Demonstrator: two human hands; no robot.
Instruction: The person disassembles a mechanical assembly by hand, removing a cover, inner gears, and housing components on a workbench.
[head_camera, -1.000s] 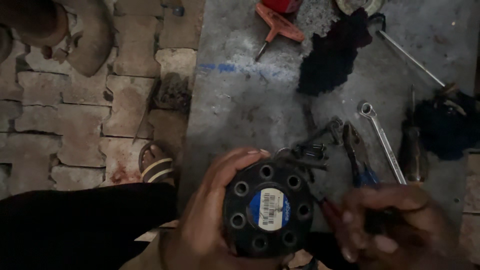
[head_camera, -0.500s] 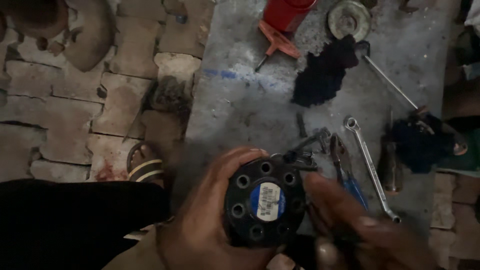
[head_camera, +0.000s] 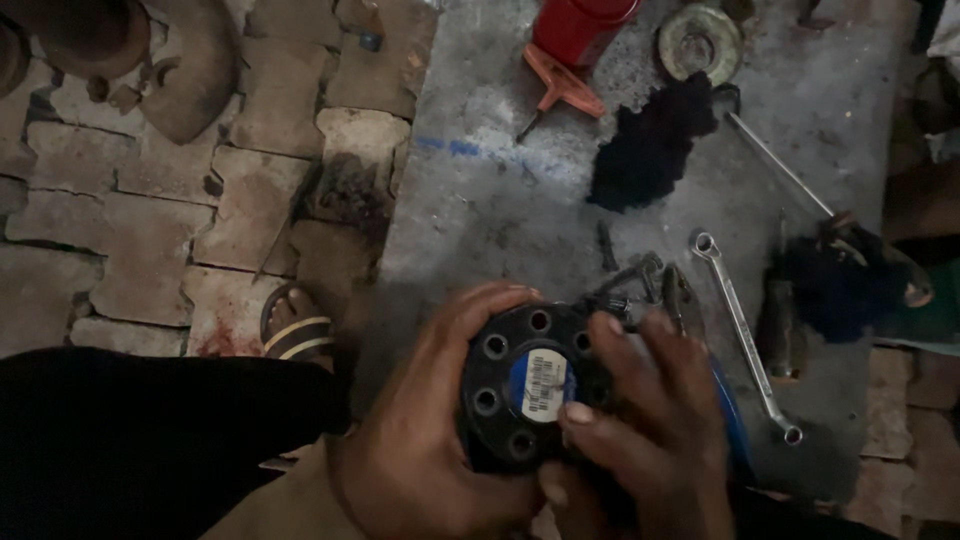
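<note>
A black round metal part (head_camera: 520, 385) with several bolt holes around its rim and a blue and white label at its centre sits in both my hands, low over the grey work surface (head_camera: 480, 210). My left hand (head_camera: 430, 440) cups its left side and underside. My right hand (head_camera: 650, 430) lies over its right side, thumb near the label. Small dark bolts and fittings (head_camera: 630, 285) lie just beyond the part.
A ring spanner (head_camera: 745, 335), blue-handled pliers (head_camera: 700, 330) and a dark tool (head_camera: 780, 320) lie to the right. Black rags (head_camera: 655, 145) (head_camera: 835, 280), a red can (head_camera: 580, 25), an orange tool (head_camera: 560, 90) and a round disc (head_camera: 700, 40) lie farther off. A brick floor (head_camera: 150, 220) and a sandalled foot (head_camera: 295, 325) are left.
My right hand has moved up from below and now rests on the right side of the black part. The view has shifted slightly; my left hand keeps its hold.
</note>
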